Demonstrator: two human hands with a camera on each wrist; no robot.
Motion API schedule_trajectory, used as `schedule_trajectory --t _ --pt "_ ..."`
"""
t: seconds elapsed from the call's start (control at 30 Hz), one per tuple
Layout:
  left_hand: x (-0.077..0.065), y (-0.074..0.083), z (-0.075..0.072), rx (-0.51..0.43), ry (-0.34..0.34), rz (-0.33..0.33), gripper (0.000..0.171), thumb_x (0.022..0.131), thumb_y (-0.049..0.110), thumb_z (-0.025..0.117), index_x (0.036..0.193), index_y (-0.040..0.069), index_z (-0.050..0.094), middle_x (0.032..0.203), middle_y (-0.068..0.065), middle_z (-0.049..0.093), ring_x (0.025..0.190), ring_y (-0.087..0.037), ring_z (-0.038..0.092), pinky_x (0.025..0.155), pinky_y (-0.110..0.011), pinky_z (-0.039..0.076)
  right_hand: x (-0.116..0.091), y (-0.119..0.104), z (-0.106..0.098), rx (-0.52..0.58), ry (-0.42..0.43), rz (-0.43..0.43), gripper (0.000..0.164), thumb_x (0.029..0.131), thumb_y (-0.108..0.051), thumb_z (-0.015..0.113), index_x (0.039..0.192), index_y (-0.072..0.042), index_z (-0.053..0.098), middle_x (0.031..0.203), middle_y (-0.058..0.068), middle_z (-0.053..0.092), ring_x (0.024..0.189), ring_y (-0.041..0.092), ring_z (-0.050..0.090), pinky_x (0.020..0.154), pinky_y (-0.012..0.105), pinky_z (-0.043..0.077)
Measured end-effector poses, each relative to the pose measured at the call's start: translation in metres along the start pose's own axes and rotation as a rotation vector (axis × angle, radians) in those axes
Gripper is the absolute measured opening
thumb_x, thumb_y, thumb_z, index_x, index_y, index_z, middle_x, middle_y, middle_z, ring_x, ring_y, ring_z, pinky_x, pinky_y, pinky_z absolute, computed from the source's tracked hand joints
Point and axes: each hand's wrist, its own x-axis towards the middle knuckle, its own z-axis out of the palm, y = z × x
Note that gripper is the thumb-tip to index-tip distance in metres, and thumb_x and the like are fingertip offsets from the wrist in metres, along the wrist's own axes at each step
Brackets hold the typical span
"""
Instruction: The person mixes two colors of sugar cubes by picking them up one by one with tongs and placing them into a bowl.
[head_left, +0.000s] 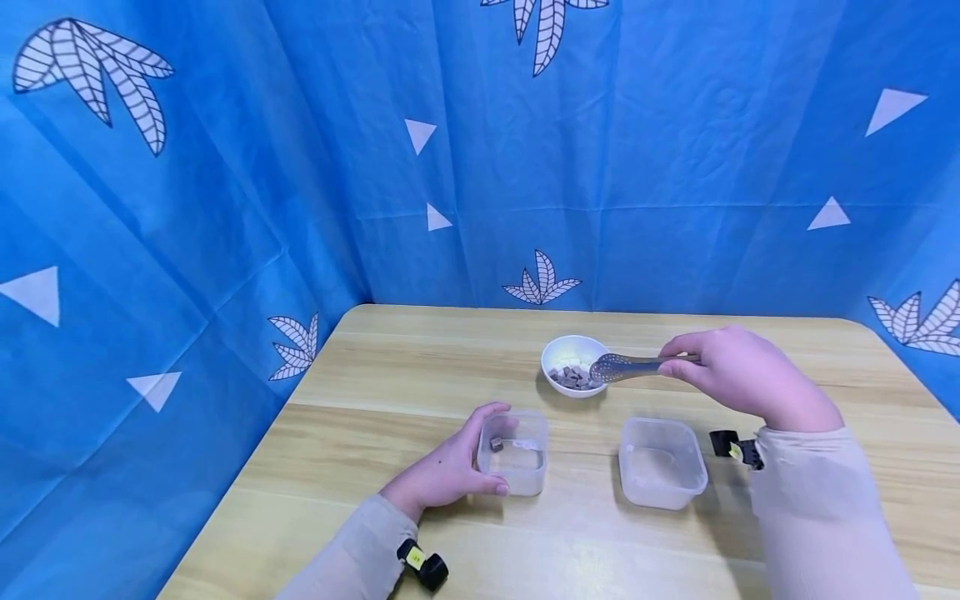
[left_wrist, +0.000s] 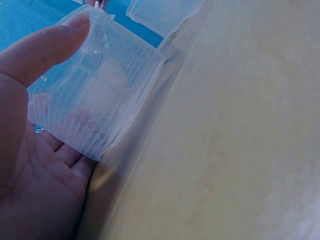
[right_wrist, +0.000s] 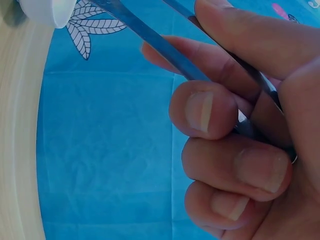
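Observation:
In the head view my right hand (head_left: 738, 371) grips metal tongs (head_left: 633, 365) with a perforated head. That head overlaps the right rim of a white bowl (head_left: 551, 357), which holds small dark and white pieces (head_left: 574, 375). Up close in the right wrist view, fingers curl round the two arms of the tongs (right_wrist: 155, 40). My left hand (head_left: 453, 467) holds a clear square plastic container (head_left: 531, 483) on the table, thumb on its near side and fingers round its far side. One small brown cube (head_left: 497, 445) lies inside this container.
A second clear plastic container (head_left: 660, 493) stands on the wooden table (head_left: 420, 358), right of the first. Behind and to the left hangs a blue curtain (head_left: 480, 167) with leaf and triangle prints. The bowl stands farther back than both containers.

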Motion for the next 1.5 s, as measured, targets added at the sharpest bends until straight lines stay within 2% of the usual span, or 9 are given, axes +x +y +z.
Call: schedule_trajectory --t 0.2,0.37,0.5,0.63,0.77,0.93,1.13,1.5 --pt "0.000 -0.001 0.000 -0.002 -0.002 -0.001 0.102 0.076 0.018 0.089 0.153 0.035 0.024 0.150 0.007 0.045 0.138 -0.012 0.041 0.116 -0.042 0.029 -0.003 -0.003 -0.002 -0.002 0.003 -0.006 0.027 0.097 -0.037 0.068 0.115 -0.017 0.075 0.104 0.000 0.074 0.097 0.028 0.069 0.085 0.056 0.051" --pt "0.000 -0.001 0.000 -0.006 -0.006 -0.009 0.101 0.077 0.017 0.088 0.153 0.033 0.024 0.150 0.009 0.045 0.139 -0.011 0.040 0.116 -0.040 0.029 -0.005 -0.012 -0.005 -0.003 0.017 -0.024 0.029 0.099 -0.039 0.066 0.117 -0.018 0.074 0.106 -0.001 0.074 0.098 0.025 0.070 0.086 0.054 0.052" --pt "0.000 -0.001 0.000 -0.011 -0.009 0.000 0.102 0.077 0.014 0.088 0.154 0.030 0.023 0.151 0.008 0.045 0.139 -0.010 0.040 0.116 -0.039 0.030 -0.005 -0.025 -0.008 -0.012 0.040 -0.077 0.028 0.098 -0.040 0.066 0.116 -0.021 0.075 0.100 -0.007 0.074 0.089 0.018 0.069 0.081 0.050 0.054" --pt "0.002 -0.001 0.001 -0.008 -0.010 0.004 0.102 0.077 0.016 0.088 0.155 0.029 0.023 0.151 0.007 0.045 0.139 -0.011 0.040 0.116 -0.039 0.030 -0.006 -0.038 -0.009 -0.026 0.069 -0.138 0.022 0.097 -0.040 0.068 0.112 -0.025 0.075 0.089 -0.016 0.070 0.075 0.007 0.062 0.072 0.042 0.053" --pt "0.002 -0.001 0.001 -0.011 -0.007 -0.004 0.103 0.077 0.017 0.088 0.155 0.029 0.023 0.152 0.007 0.044 0.139 -0.012 0.040 0.116 -0.042 0.028 -0.006 -0.052 -0.006 -0.023 0.089 -0.201 0.017 0.095 -0.035 0.071 0.109 -0.026 0.075 0.089 -0.020 0.068 0.070 0.002 0.056 0.068 0.036 0.051" --pt "0.000 0.001 0.000 -0.016 0.001 -0.022 0.104 0.076 0.017 0.088 0.155 0.032 0.023 0.153 0.005 0.044 0.140 -0.014 0.040 0.117 -0.044 0.026 0.001 -0.069 0.004 -0.004 0.070 -0.292 0.017 0.095 -0.034 0.071 0.109 -0.025 0.076 0.091 -0.021 0.067 0.067 -0.002 0.053 0.064 0.032 0.050" --pt "0.000 0.000 0.001 -0.014 0.011 -0.029 0.105 0.075 0.021 0.089 0.155 0.035 0.023 0.154 0.000 0.041 0.140 -0.018 0.040 0.116 -0.047 0.026 0.007 -0.084 0.020 -0.019 0.064 -0.376 0.013 0.093 -0.036 0.073 0.103 -0.027 0.075 0.083 -0.022 0.062 0.064 -0.002 0.050 0.061 0.028 0.047" --pt "-0.001 0.000 0.000 -0.031 -0.002 -0.023 0.109 0.075 0.017 0.089 0.158 0.023 0.019 0.150 0.001 0.044 0.134 -0.018 0.046 0.114 -0.046 0.029 0.018 -0.106 0.053 -0.088 0.054 -0.395 0.015 0.088 -0.042 0.077 0.095 -0.028 0.073 0.072 -0.020 0.056 0.056 0.001 0.045 0.047 0.028 0.038"
